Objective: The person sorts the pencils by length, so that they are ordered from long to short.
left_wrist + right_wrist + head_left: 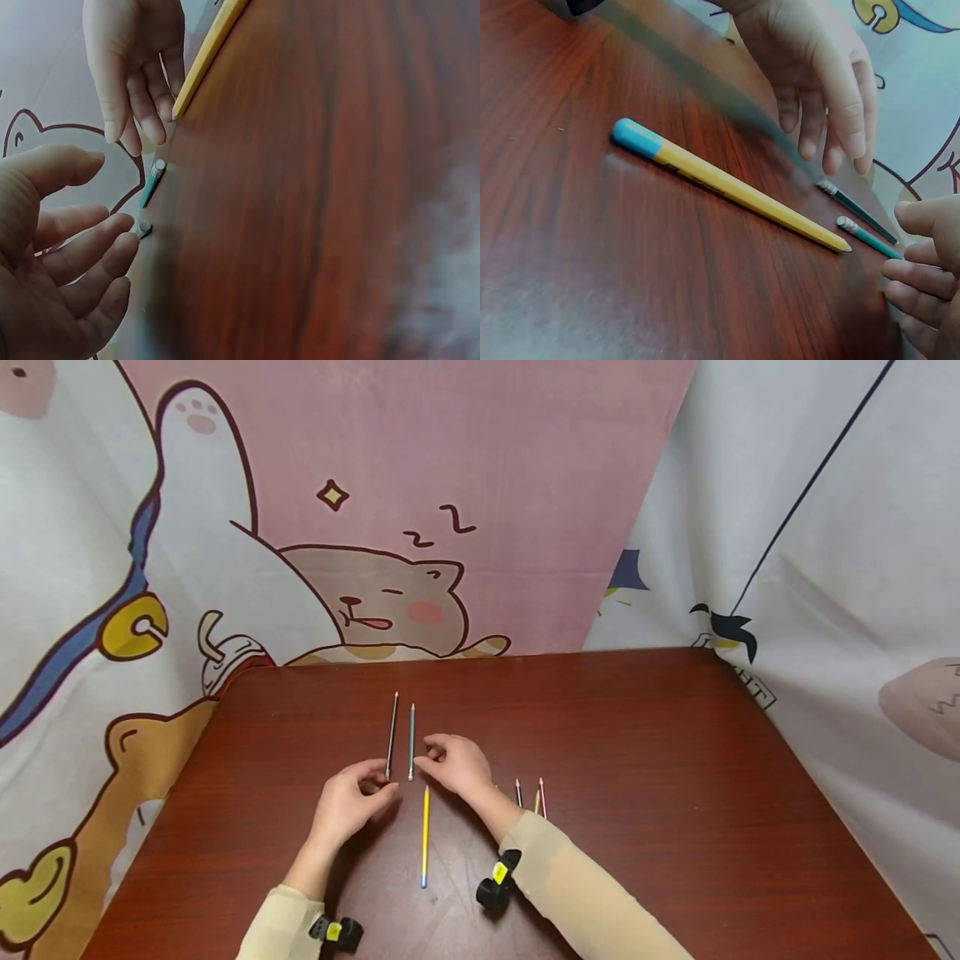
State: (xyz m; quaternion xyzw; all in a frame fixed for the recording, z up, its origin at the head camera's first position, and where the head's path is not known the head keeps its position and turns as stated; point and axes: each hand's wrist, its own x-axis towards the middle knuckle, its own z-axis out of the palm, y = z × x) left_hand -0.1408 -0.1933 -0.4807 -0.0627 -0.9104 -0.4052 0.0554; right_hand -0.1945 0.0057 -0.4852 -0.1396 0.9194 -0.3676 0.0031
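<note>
My left hand (347, 803) is by the eraser end of a black pencil (392, 732), thumb and fingers loosely bent and parted. Just right of it lies a teal pencil (412, 739), roughly parallel. My right hand (459, 766) hovers beside the teal pencil, its fingertips near the eraser end. Nearer to me lies a yellow pencil (425, 839), its blue end towards me. The right wrist view shows this yellow pencil (735, 187) at full length, with both hands beyond its tip. In the left wrist view, a gap separates the left thumb from the fingers (97, 262).
Several more pencils (518, 793) lie right of my right forearm, partly hidden by the sleeve (592, 893). The dark red-brown table (675, 760) runs back to a cloth with cartoon animals (525, 510). Both wrists carry small black cameras (495, 887).
</note>
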